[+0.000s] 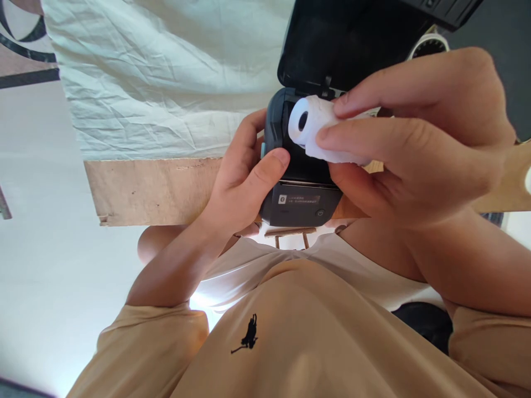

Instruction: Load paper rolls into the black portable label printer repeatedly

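Observation:
A small dark grey label printer (pixel 305 202) with its black lid (pixel 344 44) swung up is held near the table's front edge. My left hand (pixel 244 174) grips its left side, thumb over the rim and fingers around the back. Between the thumb and fingers of my right hand (pixel 431 132) is a white paper roll (pixel 321 124), its hollow core facing left. The roll sits tilted over the printer's open compartment; whether it touches the inside I cannot tell. A label with small print and a round power button show on the printer's front.
A pale green cloth (pixel 166 72) covers much of the wooden table (pixel 153 190). Behind my right hand is a round white-rimmed object (pixel 431 44), partly hidden. Black equipment (pixel 448 11) stands at the top right. A small wooden stool (pixel 290 233) shows below.

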A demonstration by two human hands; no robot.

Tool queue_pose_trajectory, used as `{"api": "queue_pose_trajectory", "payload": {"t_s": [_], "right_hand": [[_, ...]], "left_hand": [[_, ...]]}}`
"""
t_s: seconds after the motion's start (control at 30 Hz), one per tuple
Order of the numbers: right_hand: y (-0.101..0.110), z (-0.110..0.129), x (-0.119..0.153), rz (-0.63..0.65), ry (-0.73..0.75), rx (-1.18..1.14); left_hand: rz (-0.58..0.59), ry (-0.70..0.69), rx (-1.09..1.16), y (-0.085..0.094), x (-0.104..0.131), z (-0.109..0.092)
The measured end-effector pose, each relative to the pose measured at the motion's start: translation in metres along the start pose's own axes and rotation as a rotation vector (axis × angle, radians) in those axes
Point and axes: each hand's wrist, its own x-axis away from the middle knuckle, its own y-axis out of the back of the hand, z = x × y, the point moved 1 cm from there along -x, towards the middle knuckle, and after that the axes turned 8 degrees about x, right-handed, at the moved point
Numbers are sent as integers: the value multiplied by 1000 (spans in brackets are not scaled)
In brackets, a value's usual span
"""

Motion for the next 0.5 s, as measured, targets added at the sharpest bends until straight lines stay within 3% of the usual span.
{"api": "queue_pose_trajectory", "payload": {"t_s": [0.23,0.5], "right_hand": [[-5,-4,1,-78,77,9],[10,0,-1,148,-19,82]], "left_hand": [[12,-46,33,-1,-2,2],[111,-135,59,16,1,23]]}}
